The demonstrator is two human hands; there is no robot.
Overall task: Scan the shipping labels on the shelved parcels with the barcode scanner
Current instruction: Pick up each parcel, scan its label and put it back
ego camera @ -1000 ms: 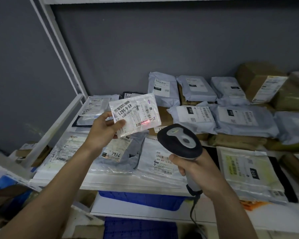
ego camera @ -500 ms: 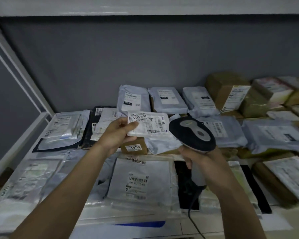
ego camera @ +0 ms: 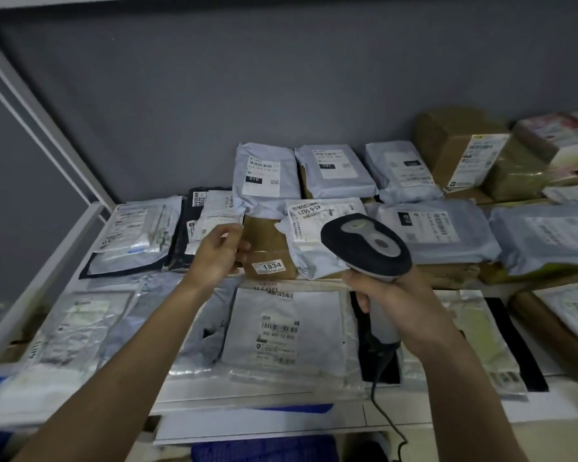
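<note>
Head view: right hand (ego camera: 386, 295) is wrapped round the grip of the barcode scanner (ego camera: 367, 245), held up just right of the brown box marked 1834 (ego camera: 267, 251), while the left hand (ego camera: 219, 251), fingers loosely curled and holding nothing, hovers at that box's left edge. Step looks like between scans, w/ the A5-6-5621 parcel (ego camera: 314, 218) lying on the pile just behind and right of the box (label up). Next move prob. calls for picking another parcel and aiming the scanner head square at its barcode.
</note>
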